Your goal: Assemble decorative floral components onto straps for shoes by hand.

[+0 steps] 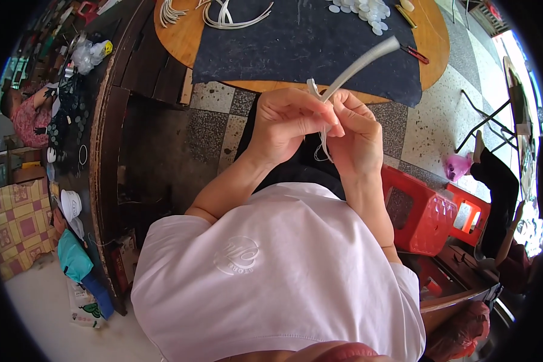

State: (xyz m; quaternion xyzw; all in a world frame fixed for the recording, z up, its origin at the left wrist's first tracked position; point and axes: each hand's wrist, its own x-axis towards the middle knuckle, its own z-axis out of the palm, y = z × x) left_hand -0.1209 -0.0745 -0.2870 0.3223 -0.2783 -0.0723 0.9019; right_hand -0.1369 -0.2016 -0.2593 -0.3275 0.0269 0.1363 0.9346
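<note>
A long, whitish flat strip rises from between my fingertips toward the upper right, over the dark cloth. My left hand is closed in a pinch at its lower end, where a short pale loop sticks up. Close against it, my right hand pinches the same end of the strip. Fine white thread dangles below the fingertips, between the two hands. Just where the fingers meet, the join of strip and thread is partly hidden.
A dark cloth covers a round wooden table. On it lie curved white strips, translucent discs and red-handled snips. Red plastic stools stand at my right. Other people sit at left and right.
</note>
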